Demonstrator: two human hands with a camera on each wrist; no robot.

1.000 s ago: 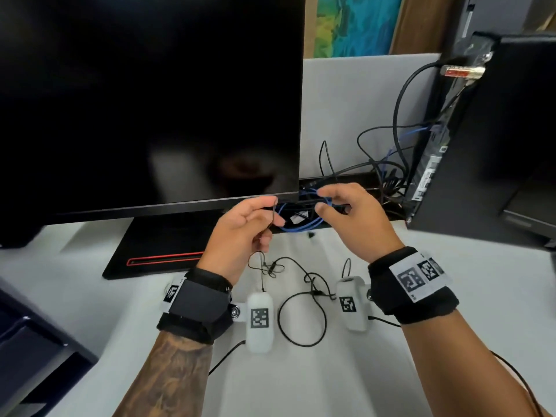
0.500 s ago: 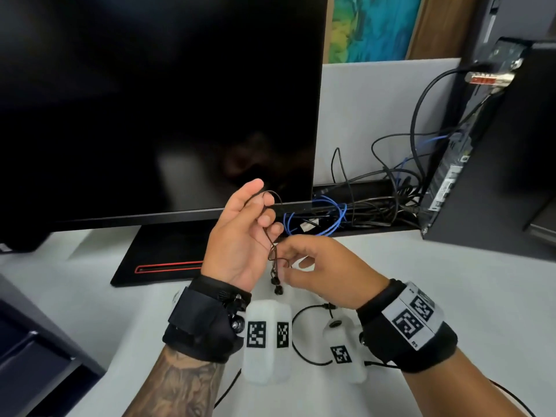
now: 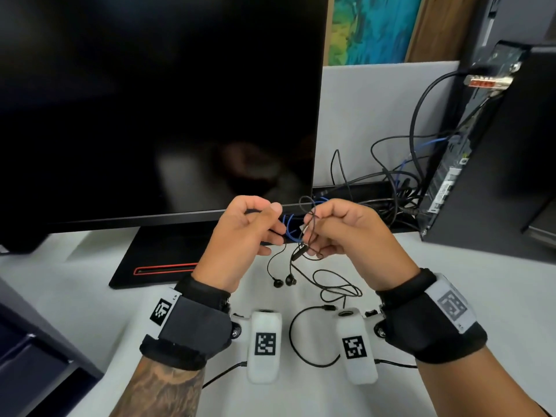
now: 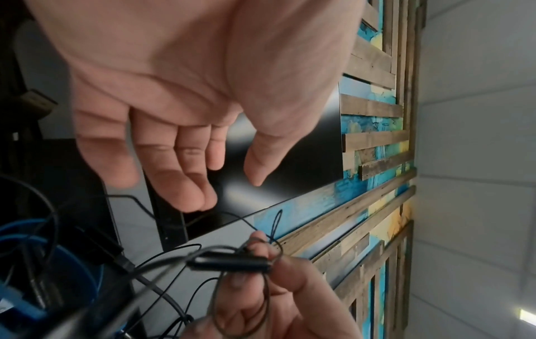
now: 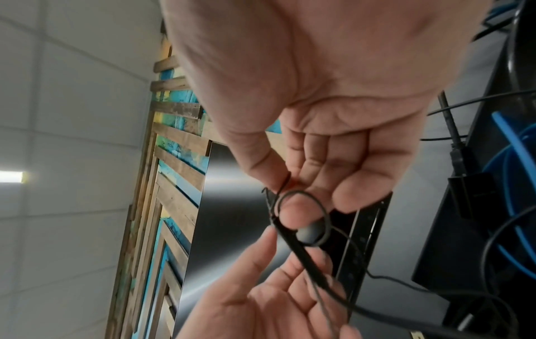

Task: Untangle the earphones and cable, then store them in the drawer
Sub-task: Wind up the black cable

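Observation:
Both hands hover above the white desk (image 3: 451, 296), holding up the black earphones. My right hand (image 3: 313, 224) pinches a tangled loop of the thin cord (image 5: 324, 213) between thumb and forefinger. The inline remote (image 3: 298, 254) hangs just below that pinch. My left hand (image 3: 275, 224) is loosely curled, thumb apart from the fingers in the left wrist view. The cord lies across its fingers (image 5: 316, 270). Two earbuds (image 3: 284, 281) dangle between the hands. More cord coils on the desk (image 3: 337, 288). A separate black cable (image 3: 291, 332) with a plug loops between my wrists.
A large dark monitor (image 3: 150, 100) on a black base (image 3: 168, 254) stands right behind the hands. A black computer tower (image 3: 487, 176) is at the right, with black and blue cables (image 3: 391, 191) bunched beside it. A dark drawer unit (image 3: 36, 365) sits at the lower left.
My right hand has risen and moved right, away from the left wrist, drawing the cord out. The earbuds now hang free between the two hands.

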